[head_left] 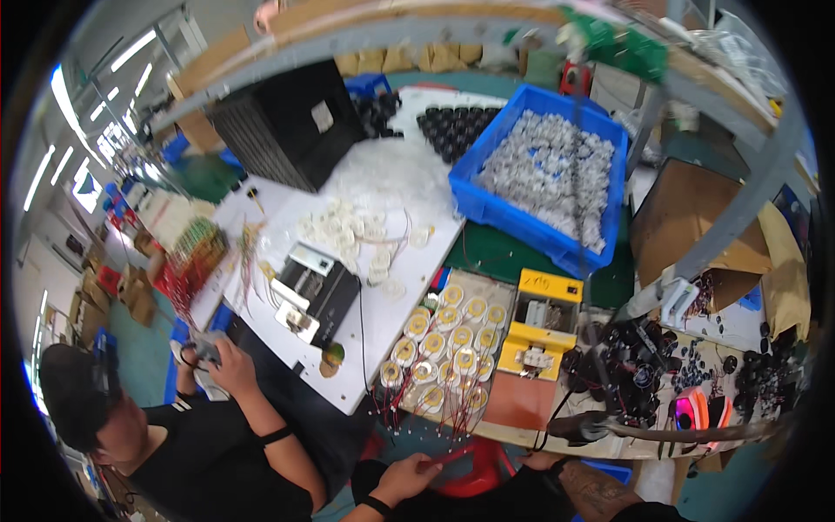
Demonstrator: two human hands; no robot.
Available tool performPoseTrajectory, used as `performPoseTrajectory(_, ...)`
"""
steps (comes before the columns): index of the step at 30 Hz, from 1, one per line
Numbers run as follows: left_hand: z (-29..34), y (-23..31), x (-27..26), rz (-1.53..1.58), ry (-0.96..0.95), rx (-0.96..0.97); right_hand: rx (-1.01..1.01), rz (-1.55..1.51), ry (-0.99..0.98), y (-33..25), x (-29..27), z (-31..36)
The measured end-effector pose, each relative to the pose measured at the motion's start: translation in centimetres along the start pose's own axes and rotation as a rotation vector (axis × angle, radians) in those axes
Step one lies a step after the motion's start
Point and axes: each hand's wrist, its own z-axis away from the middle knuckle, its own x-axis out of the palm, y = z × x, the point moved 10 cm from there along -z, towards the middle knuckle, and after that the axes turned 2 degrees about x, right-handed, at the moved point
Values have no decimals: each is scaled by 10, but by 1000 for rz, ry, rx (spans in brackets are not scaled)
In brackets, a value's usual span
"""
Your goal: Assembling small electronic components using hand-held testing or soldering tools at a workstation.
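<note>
My left hand (409, 479), with a black band at its wrist, is low in front of the bench, beside a red stool (477, 470). Its fingers are drawn together in a pinch; anything between them is too small to make out. My right hand (541, 460) is at the bench's front edge, below a reddish-brown pad (519, 401), and its fingers are mostly hidden. Nearest on the bench lie several round white discs with yellow rings (463, 358), their thin red and dark wires hanging over the edge. Beside them stands a yellow bench machine (537, 335).
A blue crate (465, 202) of small whitish parts stands behind the machine. Black parts with wires (639, 370) crowd the right side. At left, a co-worker (204, 452) holds a grey object near a white table (348, 383) bearing a black machine (317, 291).
</note>
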Motion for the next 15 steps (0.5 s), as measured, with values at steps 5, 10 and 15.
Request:
performPoseTrajectory(5,7,107,-77,189,204,163,10,164,266,31,-32,14)
performPoseTrajectory(10,-17,204,-132,-234,761,540,157,-13,519,31,-67,55)
performPoseTrajectory(15,-74,231,-117,-477,773,598,220,-49,612,13,-89,64)
